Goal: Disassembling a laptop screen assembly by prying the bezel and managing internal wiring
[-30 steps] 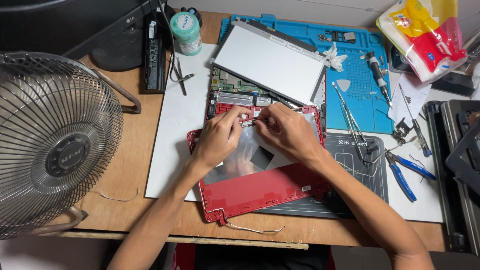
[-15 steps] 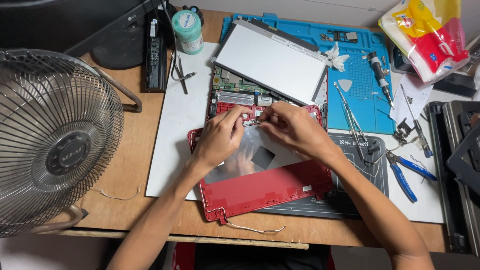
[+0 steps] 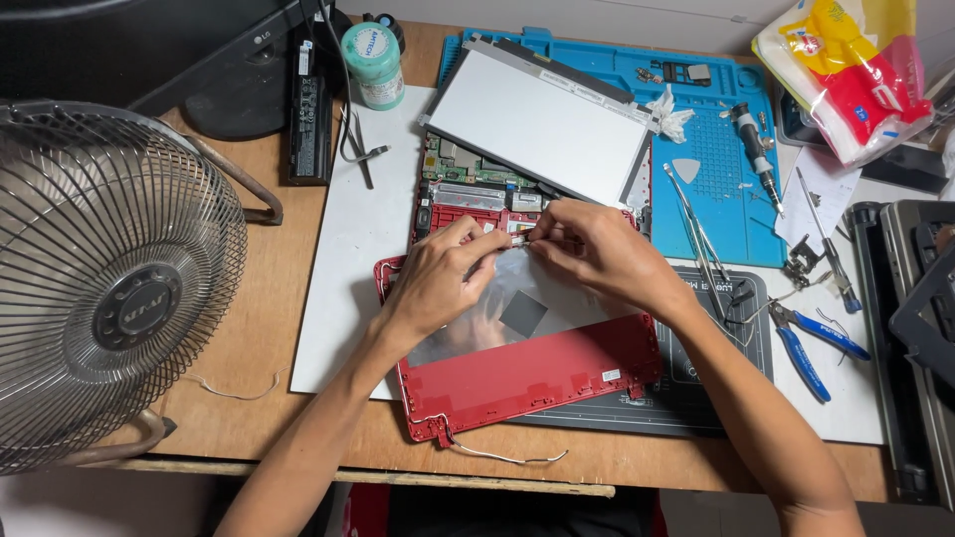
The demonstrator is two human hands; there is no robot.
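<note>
Red laptop lid (image 3: 527,373), stripped and face-up on the white mat (image 3: 343,259) at the middle of the tabletop (image 3: 269,328), silvery foil lining and a dark square patch exposed inside. Both hands meeting at its upper edge: left hand (image 3: 443,278) and right hand (image 3: 597,254) with fingers pinched narrow around a tiny part by the hinge, too small to name. Well into disassembly, judging by the layout: screen panel (image 3: 542,124) already out and lying tilted just above, circuit board (image 3: 468,164) bare beneath it, thin wire (image 3: 507,457) trailing from the lid's lower corner; lid still joined at the hinge edge, apparently. Further out, tweezers (image 3: 701,239) and blue-handled pliers (image 3: 811,343) on the right, screwdriver (image 3: 756,149) on the blue mat (image 3: 716,189), small screws and bits in its top trays. Green-capped jar (image 3: 373,65) closed, contents hidden. Wire fan (image 3: 99,288) far left.
</note>
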